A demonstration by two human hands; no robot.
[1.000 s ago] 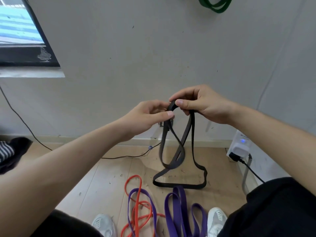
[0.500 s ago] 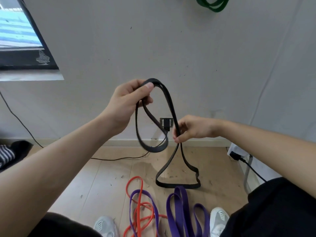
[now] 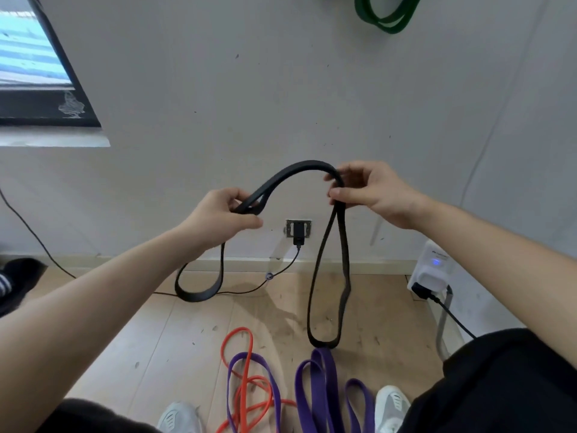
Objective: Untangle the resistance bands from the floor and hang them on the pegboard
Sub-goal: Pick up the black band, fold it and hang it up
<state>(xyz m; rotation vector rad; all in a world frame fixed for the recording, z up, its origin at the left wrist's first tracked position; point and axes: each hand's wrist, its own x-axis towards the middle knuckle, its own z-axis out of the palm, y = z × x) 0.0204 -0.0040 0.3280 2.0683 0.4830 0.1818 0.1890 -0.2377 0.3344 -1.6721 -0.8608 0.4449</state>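
Note:
A black resistance band (image 3: 299,168) arches between my two hands in front of the wall. My left hand (image 3: 223,215) grips its doubled strands, and a short loop hangs below that hand. My right hand (image 3: 371,192) pinches the band at the arch's right end, from which a long loop drops to the floor. An orange band (image 3: 242,382) and a purple band (image 3: 324,389) lie tangled on the wooden floor by my shoes. A green band (image 3: 387,17) hangs high on the wall at the top right.
A wall socket (image 3: 298,228) with a black plug and cable sits low on the wall between my hands. A white adapter (image 3: 432,271) with a blue light and black cord stands at the right. A dark window frame (image 3: 62,98) fills the upper left. Dark clothing (image 3: 15,282) lies at the left edge.
My hands have moved apart. The right hand rose to the band's top right, the left hand dropped, and the band now hangs as two separate loops instead of one crossed twist.

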